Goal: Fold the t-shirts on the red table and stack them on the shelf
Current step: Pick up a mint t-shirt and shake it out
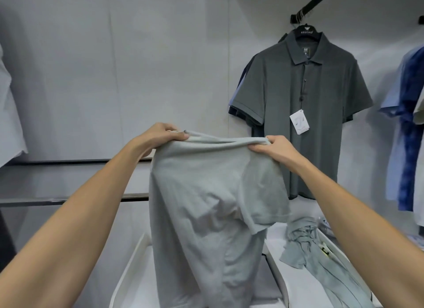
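Observation:
A light grey-green t-shirt (202,206) hangs in the air in front of me, stretched along its top edge. My left hand (164,134) pinches the top edge at its left end. My right hand (273,147) pinches it at the right end. One short sleeve droops down on the right side. The shirt's lower part falls over a white surface (137,257) below. A second shirt of the same colour (305,243) lies crumpled to the lower right. No red table shows in this view.
A dark grey polo shirt (305,105) with a white tag hangs on the wall behind. Blue shirts (406,115) hang at the right edge, a white garment (9,115) at the left. A dark shelf rail (68,201) runs along the wall at the left.

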